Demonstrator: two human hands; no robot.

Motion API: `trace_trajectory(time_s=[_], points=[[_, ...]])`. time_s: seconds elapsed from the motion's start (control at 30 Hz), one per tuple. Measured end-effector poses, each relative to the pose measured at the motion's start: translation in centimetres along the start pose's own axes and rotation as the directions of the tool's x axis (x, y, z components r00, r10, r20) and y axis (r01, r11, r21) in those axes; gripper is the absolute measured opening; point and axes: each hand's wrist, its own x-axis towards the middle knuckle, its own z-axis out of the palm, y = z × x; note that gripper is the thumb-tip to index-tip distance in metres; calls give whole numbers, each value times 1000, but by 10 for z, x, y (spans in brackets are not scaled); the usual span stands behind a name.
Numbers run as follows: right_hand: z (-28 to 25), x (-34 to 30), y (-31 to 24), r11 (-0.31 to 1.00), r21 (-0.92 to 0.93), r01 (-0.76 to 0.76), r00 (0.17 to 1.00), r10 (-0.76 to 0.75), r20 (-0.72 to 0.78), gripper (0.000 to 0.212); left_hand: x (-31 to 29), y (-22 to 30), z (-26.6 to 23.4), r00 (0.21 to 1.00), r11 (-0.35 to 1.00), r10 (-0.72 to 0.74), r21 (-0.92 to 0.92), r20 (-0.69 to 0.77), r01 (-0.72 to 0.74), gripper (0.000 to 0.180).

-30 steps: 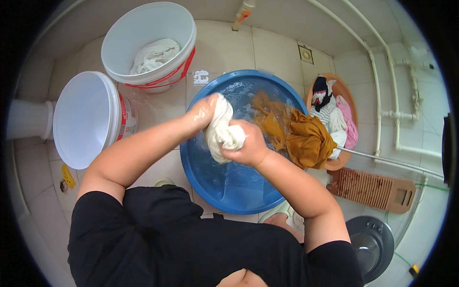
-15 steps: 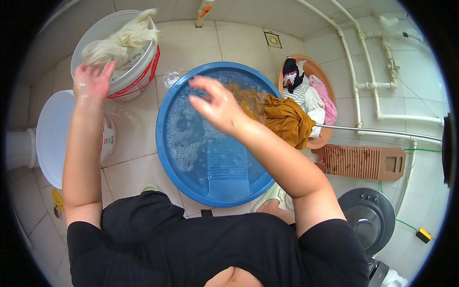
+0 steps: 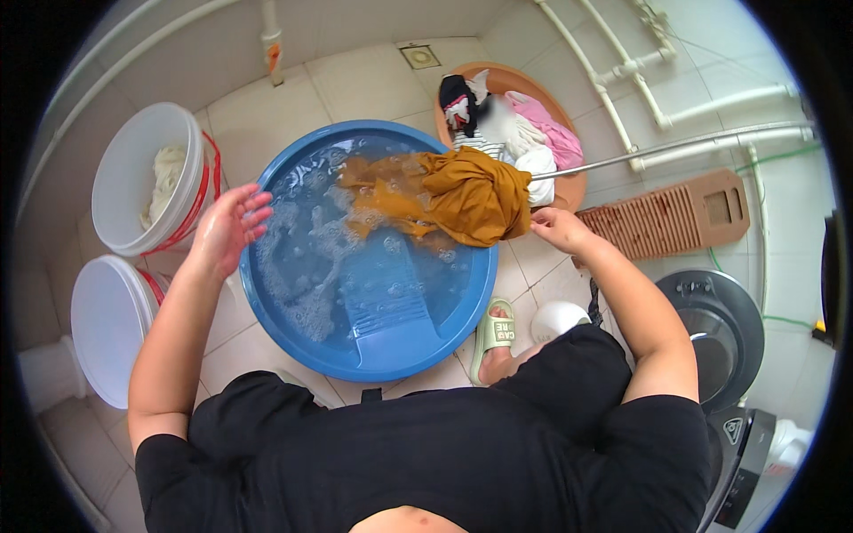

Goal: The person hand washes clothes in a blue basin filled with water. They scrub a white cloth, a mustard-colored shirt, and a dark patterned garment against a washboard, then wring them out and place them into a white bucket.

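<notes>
Your left hand [image 3: 229, 226] has come back from the white bucket [image 3: 142, 178] at the far left of the floor and now hovers over the left rim of the blue basin [image 3: 267, 306], its fingers spread wide and holding nothing; the white cloth [image 3: 164, 178] that you wrung a moment ago lies inside that bucket, so that piece is out of the wash water. Nearer you on the left, a second white bucket [image 3: 107, 324] stands just beside the first; what it holds cannot be told from here. In the middle of the floor the blue basin is full of soapy water with foam across the surface, and a ribbed blue washboard [image 3: 386, 298] slopes down into it from the near rim. The mustard-yellow garment [image 3: 453, 195] is half in that water and half draped over the basin's far right rim, and judging by the hands it is the piece now being taken up. Your right hand [image 3: 558, 227] has left the basin and sits just outside its right rim, fingers curled at the garment's hanging edge, though whether they grip it cannot be told. Behind the garment, an orange-brown tub [image 3: 569, 188] holds a heap of mixed clothes [image 3: 524, 133], striped, pink, white and dark.
</notes>
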Motion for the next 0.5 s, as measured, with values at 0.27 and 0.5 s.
trace_trajectory(time_s=[0.27,0.5], points=[[6,21,103,922,384,-53,996,79,-50,38,-11,-3,80,995,894,31,443,98,-71,30],[24,91,118,280,957,-70,987,158,26,44,-6,-35,177,949,441,-92,867,302,-233,37]])
